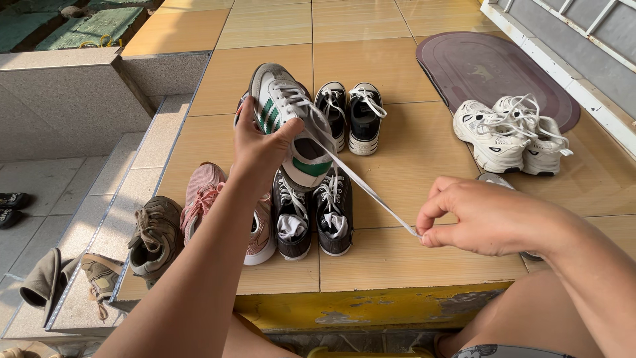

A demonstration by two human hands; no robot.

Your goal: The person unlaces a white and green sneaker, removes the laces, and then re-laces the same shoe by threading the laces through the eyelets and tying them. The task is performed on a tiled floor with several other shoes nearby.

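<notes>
My left hand [260, 147] grips a white sneaker with green stripes [291, 122] by its side and holds it up above the tiled floor, sole away from me. My right hand [478, 215] pinches the end of that sneaker's white lace [361, 185], which runs taut from the shoe down to my fingers. Below the raised sneaker stand a pair of black canvas shoes [313, 215] with white laces and a pink sneaker [202, 199].
A second black pair [350, 116] stands behind. White chunky sneakers [509, 134] sit beside a dark oval doormat [490, 69] at the right. Olive shoes [154, 237] rest at the ledge's left edge, with steps dropping off to the left. My knees are at the bottom.
</notes>
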